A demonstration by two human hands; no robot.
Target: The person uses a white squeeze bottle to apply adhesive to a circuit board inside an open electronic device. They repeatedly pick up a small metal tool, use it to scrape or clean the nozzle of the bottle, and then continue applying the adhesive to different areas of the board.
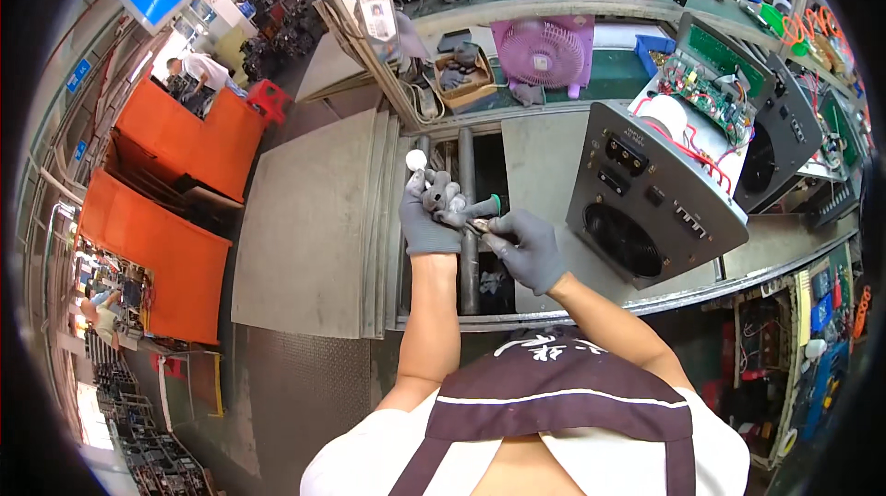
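My left hand [430, 224], in a grey glove, is closed above the dark rollers of the bench. A white round piece [416, 160] sticks out past its fingers. From its other side comes a grey tapered piece with a green end [485, 207], perhaps a tool handle; the fingers hide how it is held. My right hand [530, 250], also gloved in grey, pinches a small light-coloured item [479, 225] close to the left fingers. Just right of my hands stands a dark grey electrical unit [646, 205] with sockets, a round fan and an exposed circuit board.
A second open unit [784, 127] stands behind it. Flat grey metal sheets [300, 228] are stacked at left, with orange panels [157, 247] beyond. A purple fan [544, 53] and a cardboard box [464, 81] sit at the back. Other people work farther off at left and upper right.
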